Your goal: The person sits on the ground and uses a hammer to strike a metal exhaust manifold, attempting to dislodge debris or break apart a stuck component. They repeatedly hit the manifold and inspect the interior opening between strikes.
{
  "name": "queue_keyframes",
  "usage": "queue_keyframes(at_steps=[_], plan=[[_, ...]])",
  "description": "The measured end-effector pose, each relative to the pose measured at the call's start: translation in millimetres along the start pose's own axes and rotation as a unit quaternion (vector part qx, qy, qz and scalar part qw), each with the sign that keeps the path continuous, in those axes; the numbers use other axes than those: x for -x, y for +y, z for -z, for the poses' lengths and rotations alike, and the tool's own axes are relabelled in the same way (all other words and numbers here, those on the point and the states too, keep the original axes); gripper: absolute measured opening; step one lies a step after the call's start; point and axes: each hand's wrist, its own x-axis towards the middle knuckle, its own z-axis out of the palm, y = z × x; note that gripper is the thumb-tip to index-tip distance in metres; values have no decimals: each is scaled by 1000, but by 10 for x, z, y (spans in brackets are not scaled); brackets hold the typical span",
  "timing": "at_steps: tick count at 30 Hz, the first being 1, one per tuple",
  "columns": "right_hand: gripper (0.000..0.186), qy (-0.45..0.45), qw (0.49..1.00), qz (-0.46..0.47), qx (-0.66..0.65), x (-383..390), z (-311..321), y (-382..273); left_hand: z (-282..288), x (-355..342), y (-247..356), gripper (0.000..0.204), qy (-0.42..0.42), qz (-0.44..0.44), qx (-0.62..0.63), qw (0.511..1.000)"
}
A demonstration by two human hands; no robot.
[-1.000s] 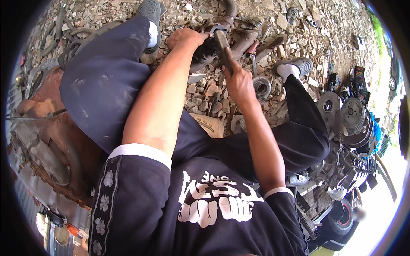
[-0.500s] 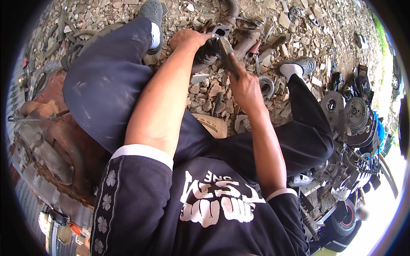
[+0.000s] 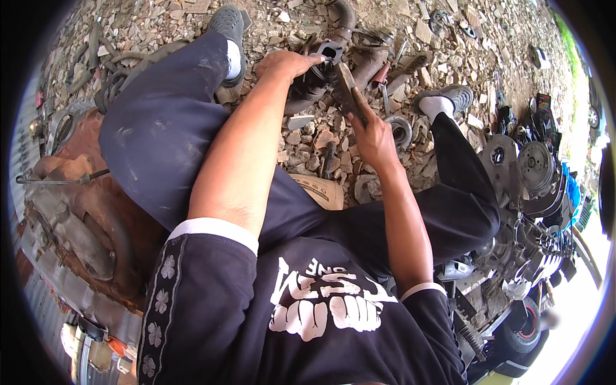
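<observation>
My left hand (image 3: 287,64) is closed on a dark metal pipe part with a square-mouthed flange (image 3: 331,50), its thumb at the flange's edge. The part lies on the stony ground between my feet. In my right hand (image 3: 375,138) is a long, narrow brush (image 3: 351,94) with a tan back, its far end close beside the flange. Whether the brush touches the metal I cannot tell. Its working face is turned out of sight. Brown curved pipes (image 3: 369,63) lie just beyond and to the right.
A metal ring (image 3: 400,131) and a red-handled tool (image 3: 382,74) lie near my right hand. A flattened piece of cardboard (image 3: 319,191) is between my legs. Rusty engine castings (image 3: 77,218) stand at my left; several greasy machine parts (image 3: 536,165) are piled at my right.
My right hand has shifted slightly down and left, drawing the brush back a little from the flange. My left hand stays almost in place on the metal part.
</observation>
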Motion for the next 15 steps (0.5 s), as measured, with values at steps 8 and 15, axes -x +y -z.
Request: queue_keyframes(at_steps=[8,15], plan=[[54,22,999,-25,23,-117,-86,34,-7,103,85,95,62,21,-7,998],[53,66,994,82,-15,-112,19,31,16,29,41,94,32,60,-6,998]])
